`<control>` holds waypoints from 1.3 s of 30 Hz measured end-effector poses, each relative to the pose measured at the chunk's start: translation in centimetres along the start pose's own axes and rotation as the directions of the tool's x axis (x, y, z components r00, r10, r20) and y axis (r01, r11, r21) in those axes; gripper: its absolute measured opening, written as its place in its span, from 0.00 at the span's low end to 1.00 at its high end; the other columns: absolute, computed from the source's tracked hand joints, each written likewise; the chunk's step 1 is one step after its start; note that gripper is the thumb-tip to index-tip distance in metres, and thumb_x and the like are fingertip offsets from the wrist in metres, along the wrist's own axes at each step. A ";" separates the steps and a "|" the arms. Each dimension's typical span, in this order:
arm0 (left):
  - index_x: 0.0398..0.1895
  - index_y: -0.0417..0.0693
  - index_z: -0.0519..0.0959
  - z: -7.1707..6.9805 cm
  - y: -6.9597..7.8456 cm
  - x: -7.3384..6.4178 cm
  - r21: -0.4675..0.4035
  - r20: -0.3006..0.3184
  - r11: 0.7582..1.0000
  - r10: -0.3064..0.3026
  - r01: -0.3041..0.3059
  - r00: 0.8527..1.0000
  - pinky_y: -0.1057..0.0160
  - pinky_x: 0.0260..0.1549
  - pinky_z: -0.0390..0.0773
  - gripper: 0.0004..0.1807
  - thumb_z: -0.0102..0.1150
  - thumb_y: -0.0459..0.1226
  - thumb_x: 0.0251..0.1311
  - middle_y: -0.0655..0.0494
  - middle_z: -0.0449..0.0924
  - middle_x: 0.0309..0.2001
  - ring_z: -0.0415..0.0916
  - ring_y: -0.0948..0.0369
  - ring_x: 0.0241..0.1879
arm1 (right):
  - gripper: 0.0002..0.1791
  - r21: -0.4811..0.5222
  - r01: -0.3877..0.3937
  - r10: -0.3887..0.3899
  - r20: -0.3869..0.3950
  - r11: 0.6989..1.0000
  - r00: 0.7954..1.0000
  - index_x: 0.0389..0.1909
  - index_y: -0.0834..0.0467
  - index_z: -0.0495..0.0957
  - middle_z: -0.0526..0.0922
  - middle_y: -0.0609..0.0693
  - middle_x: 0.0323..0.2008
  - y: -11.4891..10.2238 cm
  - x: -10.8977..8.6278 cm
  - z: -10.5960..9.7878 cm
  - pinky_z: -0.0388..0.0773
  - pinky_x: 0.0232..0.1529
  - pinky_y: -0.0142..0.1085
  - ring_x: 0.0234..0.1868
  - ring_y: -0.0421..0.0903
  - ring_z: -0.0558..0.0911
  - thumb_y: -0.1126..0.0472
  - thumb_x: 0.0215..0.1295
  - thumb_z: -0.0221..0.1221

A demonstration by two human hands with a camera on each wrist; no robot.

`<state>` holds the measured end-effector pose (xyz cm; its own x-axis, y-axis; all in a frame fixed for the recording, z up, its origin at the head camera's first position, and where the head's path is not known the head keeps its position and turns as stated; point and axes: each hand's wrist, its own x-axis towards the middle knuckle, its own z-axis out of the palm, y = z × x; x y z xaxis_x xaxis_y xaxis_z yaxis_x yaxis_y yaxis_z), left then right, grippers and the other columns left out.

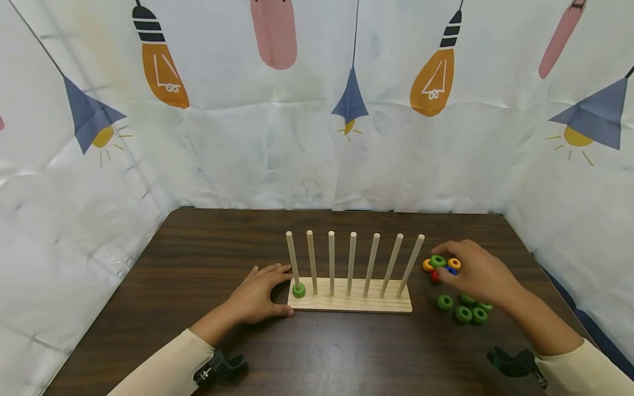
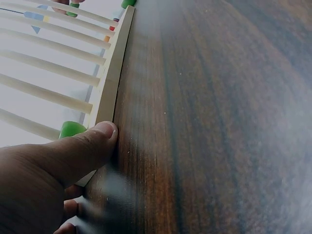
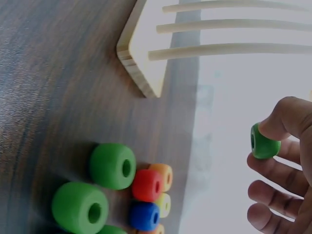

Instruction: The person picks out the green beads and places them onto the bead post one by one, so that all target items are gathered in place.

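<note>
A wooden peg board [image 1: 349,304] with a row of several upright pegs stands on the table. One green bead [image 1: 299,290] sits at the bottom of its leftmost peg. My left hand [image 1: 257,294] grips the board's left end, thumb [image 2: 97,141] at the front edge and fingers round the back corner. To the right of the board, my right hand [image 1: 477,272] pinches a green bead [image 3: 264,142] between thumb and index finger, raised above the table. Its other fingers are loosely bent.
Several green beads [image 1: 463,314] lie on the table below my right hand. Behind them are a red bead [image 3: 147,185], a blue bead [image 3: 145,216] and some orange and yellow ones, partly covered by the hand in the head view. A printed cloth [image 1: 307,154] hangs behind the table.
</note>
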<state>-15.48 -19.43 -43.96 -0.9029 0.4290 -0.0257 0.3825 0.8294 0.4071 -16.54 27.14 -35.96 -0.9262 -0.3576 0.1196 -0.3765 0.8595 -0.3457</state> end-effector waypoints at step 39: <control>0.68 0.51 0.78 0.0 0.0 0.1 -0.007 -0.006 1.000 -0.005 0.005 1.000 0.30 0.70 0.47 0.42 0.80 0.54 0.48 0.49 0.67 0.74 0.58 0.46 0.75 | 0.19 -0.091 0.196 -0.209 -0.186 0.976 0.960 0.52 0.55 0.84 0.85 0.48 0.48 -3.9 0.2 -5.6 0.76 0.39 0.47 0.46 0.48 0.80 0.61 0.60 0.72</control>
<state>-15.56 -19.39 -44.00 -0.9060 0.4227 -0.0221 0.3766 0.8288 0.4138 -15.34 25.79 -29.34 -0.8142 -0.4555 0.3601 -0.5506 0.8025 -0.2298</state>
